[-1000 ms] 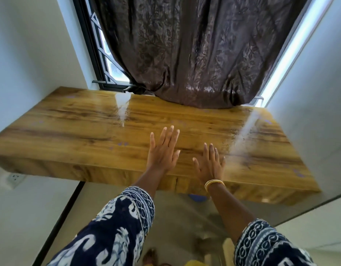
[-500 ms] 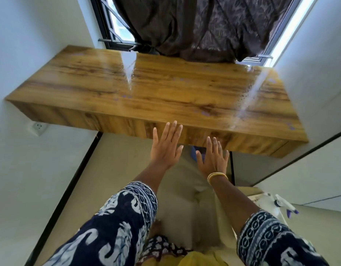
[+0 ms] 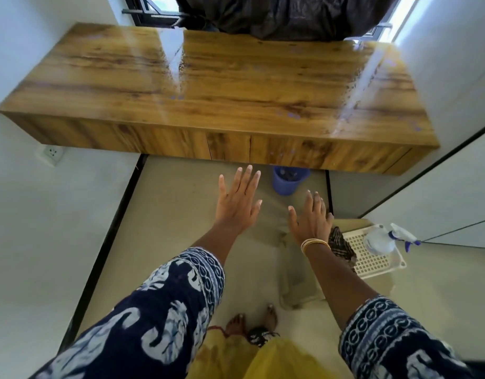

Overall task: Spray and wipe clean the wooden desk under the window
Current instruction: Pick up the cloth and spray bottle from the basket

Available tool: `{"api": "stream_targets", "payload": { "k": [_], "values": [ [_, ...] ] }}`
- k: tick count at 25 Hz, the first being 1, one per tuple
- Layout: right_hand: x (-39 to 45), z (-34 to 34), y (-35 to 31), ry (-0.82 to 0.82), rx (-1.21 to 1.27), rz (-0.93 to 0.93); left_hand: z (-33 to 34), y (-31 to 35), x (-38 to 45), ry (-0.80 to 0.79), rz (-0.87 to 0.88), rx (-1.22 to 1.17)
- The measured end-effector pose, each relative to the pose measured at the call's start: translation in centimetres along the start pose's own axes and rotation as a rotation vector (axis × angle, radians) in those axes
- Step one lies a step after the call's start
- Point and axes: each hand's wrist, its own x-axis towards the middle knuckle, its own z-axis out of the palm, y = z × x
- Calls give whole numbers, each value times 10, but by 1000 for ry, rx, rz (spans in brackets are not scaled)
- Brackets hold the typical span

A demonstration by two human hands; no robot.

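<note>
The wooden desk (image 3: 236, 86) spans the upper half of the head view, glossy, under a window with a dark curtain. My left hand (image 3: 237, 203) is held out flat with straight fingers, in the air below the desk's front edge, touching nothing. Beside it, my right hand (image 3: 311, 217), a gold bangle at its wrist, is also flat and empty. A white spray bottle (image 3: 380, 239) with a blue trigger lies in a white perforated basket (image 3: 369, 265) on the floor at the right. A dark patterned cloth (image 3: 341, 246) lies at the basket's left side.
A blue bucket (image 3: 287, 180) stands on the floor under the desk's front edge. White walls close in left and right, with a socket (image 3: 51, 153) on the left wall. The dark curtain (image 3: 285, 15) hangs over the desk's back edge. My bare feet (image 3: 252, 322) stand on the beige floor.
My view has tilted down and pulled back from the desk. Both hands, first flat over the desk top, now hang over the floor in front of it. Basket and spray bottle came into view.
</note>
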Motion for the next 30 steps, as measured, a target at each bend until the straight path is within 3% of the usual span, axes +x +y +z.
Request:
{"api": "stream_targets", "payload": {
  "k": [6, 12, 19, 23, 26, 28, 30],
  "values": [
    [-23, 9, 45, -67, 58, 66, 18, 18, -16, -57, -52, -31],
    [-23, 21, 116, -123, 53, 95, 54, 91, -6, -147, -22, -25],
    [8, 87, 208, -310, 96, 214, 127, 161, 13, -269, -85, -88],
    [36, 137, 237, -354, 129, 401, 174, 170, 28, -261, -218, -284],
    [47, 164, 254, -439, 65, 433, 206, 164, 43, -240, -395, -480],
    [51, 176, 260, -430, 42, 460, 224, 162, 48, -257, -537, -774],
    [52, 184, 261, -389, 32, 501, 226, 162, 53, -244, -836, -1251]
  ]
}}
